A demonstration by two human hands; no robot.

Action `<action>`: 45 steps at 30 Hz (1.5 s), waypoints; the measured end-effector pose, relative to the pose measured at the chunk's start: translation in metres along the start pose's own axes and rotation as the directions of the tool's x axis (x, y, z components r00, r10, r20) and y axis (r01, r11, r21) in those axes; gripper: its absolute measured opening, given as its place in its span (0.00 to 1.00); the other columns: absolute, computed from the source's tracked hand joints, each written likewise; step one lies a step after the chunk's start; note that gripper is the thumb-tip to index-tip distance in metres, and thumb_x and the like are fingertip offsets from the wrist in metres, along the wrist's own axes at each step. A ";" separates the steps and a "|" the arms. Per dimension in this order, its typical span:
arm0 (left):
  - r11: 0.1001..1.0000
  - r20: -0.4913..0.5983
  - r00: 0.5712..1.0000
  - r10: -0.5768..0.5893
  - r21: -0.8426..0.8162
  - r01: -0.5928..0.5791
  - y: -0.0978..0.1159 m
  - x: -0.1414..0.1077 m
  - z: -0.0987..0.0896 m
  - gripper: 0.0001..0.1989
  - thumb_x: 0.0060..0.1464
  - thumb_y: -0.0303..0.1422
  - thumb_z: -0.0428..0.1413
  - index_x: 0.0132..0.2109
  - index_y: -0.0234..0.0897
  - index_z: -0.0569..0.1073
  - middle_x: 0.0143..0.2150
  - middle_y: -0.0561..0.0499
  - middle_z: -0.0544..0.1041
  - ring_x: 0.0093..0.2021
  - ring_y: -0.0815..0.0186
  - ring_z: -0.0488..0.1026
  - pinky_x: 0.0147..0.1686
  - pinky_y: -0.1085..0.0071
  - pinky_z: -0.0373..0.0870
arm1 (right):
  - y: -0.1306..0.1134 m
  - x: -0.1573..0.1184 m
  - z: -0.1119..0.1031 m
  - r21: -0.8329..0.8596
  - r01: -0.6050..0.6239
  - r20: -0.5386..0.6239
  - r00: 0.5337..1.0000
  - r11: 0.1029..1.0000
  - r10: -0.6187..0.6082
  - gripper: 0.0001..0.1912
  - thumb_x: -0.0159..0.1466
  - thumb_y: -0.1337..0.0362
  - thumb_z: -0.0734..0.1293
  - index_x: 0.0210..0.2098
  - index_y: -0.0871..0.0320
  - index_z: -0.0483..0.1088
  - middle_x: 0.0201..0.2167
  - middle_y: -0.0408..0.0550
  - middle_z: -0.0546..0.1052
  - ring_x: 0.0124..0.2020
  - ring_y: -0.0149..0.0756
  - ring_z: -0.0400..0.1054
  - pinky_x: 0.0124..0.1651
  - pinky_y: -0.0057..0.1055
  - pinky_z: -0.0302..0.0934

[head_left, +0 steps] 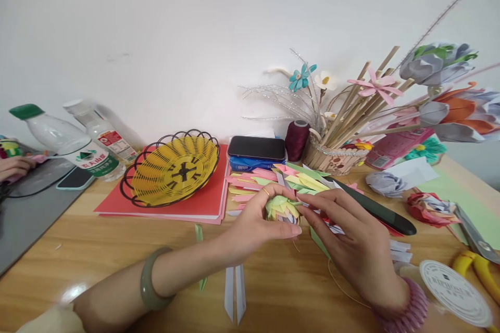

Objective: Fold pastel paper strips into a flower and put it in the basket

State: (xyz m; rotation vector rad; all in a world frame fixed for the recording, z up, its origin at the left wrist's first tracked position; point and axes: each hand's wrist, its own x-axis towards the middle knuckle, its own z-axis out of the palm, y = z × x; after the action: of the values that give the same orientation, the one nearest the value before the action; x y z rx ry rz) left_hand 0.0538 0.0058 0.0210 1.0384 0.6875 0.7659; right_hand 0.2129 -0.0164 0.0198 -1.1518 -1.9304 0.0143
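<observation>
A rounded paper flower (282, 209) of layered green, yellow, pink and white folded pieces is held above the wooden table (156, 276). My left hand (258, 218) curls round its left side, thumb below and fingers above. My right hand (347, 234) pinches at the flower's right edge, where a green piece shows between thumb and fingertips. Thin thread hangs below the flower and runs under my right hand. Behind my hands lie folded paper strips (308, 182) in pink, yellow and green. Two white strips (235, 291) and a green strip (200, 234) lie nearer me.
A yellow basket (175, 171) sits on red paper (113, 192). Bottles (74, 145) stand left, near another person's hand (13, 166). Behind are a phone (257, 148), maroon thread (297, 140) and a stick-filled pot (332, 158). A round-lidded tub (455, 291) and yellow-handled scissors (464, 260) lie right.
</observation>
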 end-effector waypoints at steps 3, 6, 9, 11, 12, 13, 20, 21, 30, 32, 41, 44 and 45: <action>1.000 0.016 1.000 -0.018 -0.006 0.018 0.000 0.000 0.000 0.18 0.42 0.28 0.60 0.41 0.40 0.64 0.34 0.56 0.66 0.32 0.74 0.64 0.35 0.72 0.66 | 0.001 -0.001 0.001 -0.041 -0.016 -0.032 0.999 0.999 0.014 0.07 0.57 0.71 0.65 0.37 0.57 0.66 0.30 0.47 0.70 0.31 0.31 0.65 0.30 0.29 0.62; 1.000 0.017 1.000 -0.015 0.000 0.015 0.000 0.000 0.000 0.17 0.42 0.28 0.60 0.41 0.40 0.64 0.35 0.55 0.66 0.32 0.73 0.65 0.35 0.71 0.66 | 0.004 -0.002 0.002 -0.160 0.079 -0.095 0.991 0.984 -0.095 0.07 0.57 0.71 0.66 0.36 0.58 0.67 0.30 0.46 0.70 0.30 0.30 0.66 0.30 0.28 0.61; 1.000 0.021 1.000 -0.013 -0.006 0.013 -0.001 0.000 0.000 0.17 0.43 0.28 0.60 0.40 0.40 0.64 0.37 0.55 0.66 0.32 0.74 0.66 0.35 0.71 0.66 | 0.008 -0.004 0.002 -0.246 0.179 -0.108 0.972 0.952 -0.211 0.09 0.56 0.72 0.66 0.37 0.59 0.68 0.28 0.46 0.71 0.28 0.30 0.66 0.29 0.27 0.61; 1.000 0.023 1.000 -0.018 -0.006 0.018 -0.001 0.000 0.000 0.16 0.43 0.28 0.59 0.40 0.40 0.64 0.37 0.55 0.66 0.31 0.74 0.66 0.35 0.71 0.66 | 0.008 -0.005 0.002 -0.267 0.209 -0.097 0.965 0.941 -0.243 0.10 0.56 0.72 0.67 0.38 0.60 0.68 0.28 0.47 0.71 0.28 0.30 0.66 0.29 0.27 0.62; 1.000 0.023 1.000 -0.020 -0.003 0.020 -0.001 -0.001 0.000 0.16 0.43 0.27 0.59 0.40 0.40 0.64 0.37 0.55 0.66 0.31 0.74 0.66 0.35 0.71 0.66 | 0.008 -0.005 0.003 -0.267 0.215 -0.092 0.965 0.940 -0.247 0.10 0.56 0.73 0.66 0.39 0.60 0.68 0.28 0.47 0.71 0.29 0.31 0.66 0.29 0.28 0.62; 1.000 0.024 0.999 -0.022 0.000 0.022 -0.001 -0.001 0.000 0.16 0.43 0.27 0.59 0.40 0.40 0.64 0.36 0.56 0.66 0.31 0.75 0.66 0.35 0.72 0.66 | 0.008 -0.005 0.003 -0.257 0.214 -0.090 0.966 0.942 -0.244 0.10 0.56 0.73 0.66 0.39 0.60 0.68 0.28 0.47 0.71 0.29 0.31 0.66 0.29 0.28 0.62; 1.000 0.016 1.000 0.009 0.005 -0.009 -0.002 0.000 0.000 0.16 0.41 0.27 0.60 0.39 0.40 0.65 0.38 0.56 0.65 0.32 0.75 0.64 0.35 0.74 0.65 | 0.004 -0.001 0.002 -0.079 0.116 -0.103 0.987 0.990 -0.124 0.08 0.57 0.74 0.65 0.36 0.58 0.69 0.28 0.46 0.70 0.29 0.30 0.65 0.30 0.28 0.63; 1.000 0.016 1.000 0.009 0.005 -0.009 -0.003 0.000 0.000 0.16 0.41 0.27 0.60 0.39 0.40 0.65 0.38 0.56 0.65 0.32 0.75 0.64 0.35 0.74 0.65 | 0.004 -0.001 0.002 -0.074 0.114 -0.105 0.987 0.991 -0.121 0.08 0.57 0.74 0.65 0.36 0.58 0.69 0.28 0.46 0.70 0.29 0.30 0.65 0.30 0.28 0.63; 1.000 0.024 1.000 0.005 0.011 -0.005 -0.003 0.001 0.001 0.16 0.42 0.27 0.60 0.39 0.40 0.65 0.38 0.56 0.65 0.32 0.75 0.64 0.35 0.73 0.66 | 0.006 0.000 0.001 -0.165 0.192 -0.095 0.973 0.967 -0.210 0.07 0.57 0.73 0.65 0.35 0.59 0.68 0.28 0.47 0.71 0.29 0.31 0.66 0.30 0.28 0.64; 1.000 0.018 1.000 0.009 0.021 -0.009 -0.003 0.001 0.001 0.16 0.42 0.27 0.60 0.39 0.39 0.65 0.39 0.55 0.65 0.32 0.75 0.64 0.35 0.73 0.66 | 0.007 -0.001 0.000 -0.182 0.210 -0.084 0.970 0.961 -0.228 0.06 0.57 0.73 0.65 0.35 0.60 0.67 0.28 0.48 0.71 0.29 0.32 0.66 0.30 0.29 0.63; 1.000 0.012 1.000 -0.029 0.000 0.029 -0.004 -0.001 0.000 0.18 0.41 0.28 0.61 0.41 0.40 0.64 0.34 0.56 0.67 0.30 0.74 0.66 0.35 0.71 0.66 | 0.009 0.000 0.001 -0.085 0.118 -0.010 0.993 0.989 -0.120 0.05 0.58 0.72 0.63 0.34 0.59 0.67 0.30 0.48 0.70 0.32 0.33 0.65 0.31 0.30 0.62; 0.998 0.011 0.999 -0.050 -0.038 0.050 -0.003 -0.001 0.001 0.18 0.41 0.28 0.60 0.40 0.40 0.64 0.32 0.56 0.68 0.29 0.74 0.67 0.34 0.70 0.66 | 0.007 0.002 0.000 0.044 0.021 0.021 1.000 0.999 -0.022 0.06 0.60 0.72 0.62 0.35 0.57 0.66 0.31 0.47 0.69 0.32 0.33 0.65 0.32 0.29 0.63; 0.997 0.009 0.998 -0.058 -0.051 0.058 -0.003 -0.001 0.001 0.18 0.41 0.28 0.60 0.40 0.39 0.64 0.31 0.56 0.68 0.28 0.74 0.67 0.34 0.70 0.66 | 0.007 0.002 -0.001 0.056 0.021 0.015 1.000 0.998 -0.022 0.07 0.60 0.72 0.61 0.36 0.57 0.66 0.30 0.47 0.69 0.32 0.32 0.65 0.32 0.29 0.63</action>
State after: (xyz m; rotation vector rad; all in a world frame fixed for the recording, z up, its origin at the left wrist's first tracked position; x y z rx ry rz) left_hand 0.0550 0.0040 0.0191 0.9706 0.6858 0.7257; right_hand 0.2180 -0.0110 0.0190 -1.0972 -1.9437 0.0649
